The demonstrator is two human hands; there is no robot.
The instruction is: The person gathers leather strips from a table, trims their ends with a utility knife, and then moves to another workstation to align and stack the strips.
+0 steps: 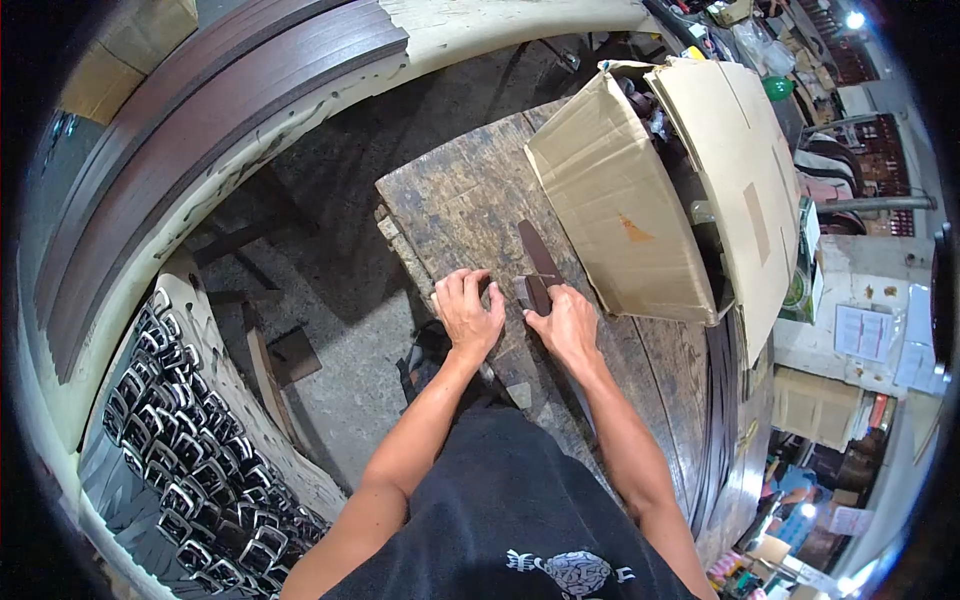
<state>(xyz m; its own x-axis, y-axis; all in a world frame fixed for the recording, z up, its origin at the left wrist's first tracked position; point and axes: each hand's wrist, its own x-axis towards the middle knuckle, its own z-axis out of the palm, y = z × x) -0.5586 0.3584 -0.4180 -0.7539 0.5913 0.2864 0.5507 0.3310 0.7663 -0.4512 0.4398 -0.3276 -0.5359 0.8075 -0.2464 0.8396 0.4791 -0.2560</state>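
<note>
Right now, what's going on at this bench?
A person is handling brown strap material at a wooden bench. The right hand holds a brown strap whose tapered end points away from the person. The left hand is beside it, near the bench edge, with nothing visible in its grasp. A cardboard box sits on the bench; many metal buckles lie off to the left.

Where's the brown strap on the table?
The strap is near the middle of the head view, at the right hand, between the left hand and the cardboard box.
</note>
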